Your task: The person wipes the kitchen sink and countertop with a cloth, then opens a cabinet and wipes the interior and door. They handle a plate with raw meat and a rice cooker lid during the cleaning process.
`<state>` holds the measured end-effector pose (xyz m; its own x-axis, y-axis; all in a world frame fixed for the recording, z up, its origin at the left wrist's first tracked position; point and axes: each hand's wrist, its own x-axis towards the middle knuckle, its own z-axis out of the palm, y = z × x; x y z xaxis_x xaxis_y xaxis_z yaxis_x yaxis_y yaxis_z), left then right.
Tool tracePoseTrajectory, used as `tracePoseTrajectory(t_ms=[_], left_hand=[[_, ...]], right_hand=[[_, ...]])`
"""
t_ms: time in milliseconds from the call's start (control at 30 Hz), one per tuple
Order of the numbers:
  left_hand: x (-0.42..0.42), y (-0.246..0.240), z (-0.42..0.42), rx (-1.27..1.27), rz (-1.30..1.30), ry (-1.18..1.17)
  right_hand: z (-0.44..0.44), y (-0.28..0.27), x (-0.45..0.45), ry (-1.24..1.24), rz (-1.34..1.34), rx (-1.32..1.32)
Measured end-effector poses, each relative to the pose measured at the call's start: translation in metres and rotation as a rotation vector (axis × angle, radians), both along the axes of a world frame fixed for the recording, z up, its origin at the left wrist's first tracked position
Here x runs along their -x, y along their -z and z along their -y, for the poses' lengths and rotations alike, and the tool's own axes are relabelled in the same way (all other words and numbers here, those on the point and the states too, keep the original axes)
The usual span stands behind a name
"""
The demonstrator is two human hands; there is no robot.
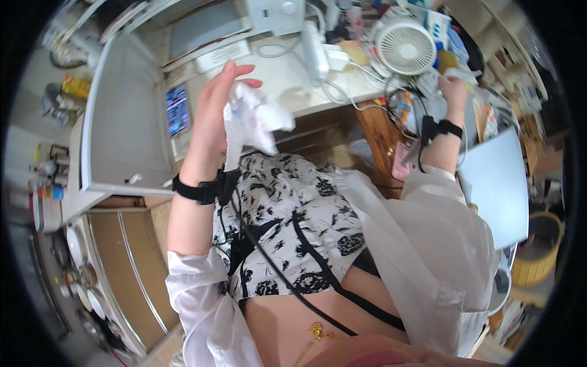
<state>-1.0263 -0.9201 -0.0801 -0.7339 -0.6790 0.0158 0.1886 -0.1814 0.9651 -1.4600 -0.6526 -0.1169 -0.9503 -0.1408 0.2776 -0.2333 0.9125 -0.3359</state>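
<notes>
My left hand (215,105), a black strap at its wrist, is raised at the left of the white desk (284,87). Crumpled white tissue (257,119) hangs from it, against the palm and thumb side. Left of that hand a smartphone (177,109) with a lit screen lies on the desk. My right hand (453,94), also strapped at the wrist, reaches to the cluttered right side, just below a small white fan (407,48). Its fingers are bent at some pale plastic or paper; whether they grip it is unclear.
A grey-white cabinet door (128,114) stands at the left. White cables and a white power strip (314,52) lie along the desk. A pink item (402,160) and a pale blue panel (497,183) are near my right forearm. A yellow bin (534,266) stands at the far right.
</notes>
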Motion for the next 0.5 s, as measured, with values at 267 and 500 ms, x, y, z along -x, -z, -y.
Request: tracePoseTrajectory(t_ms=[267, 500], left_hand=[[0.0, -0.005, -0.002, -0.008, -0.236, -0.028], [-0.028, -0.018, -0.018, 0.544, 0.013, -0.321]], right_hand=[[0.095, -0.058, -0.2, -1.246, 0.021, 1.064], [0.2, -0.033, -0.302, -1.622, 0.425, 0.728]])
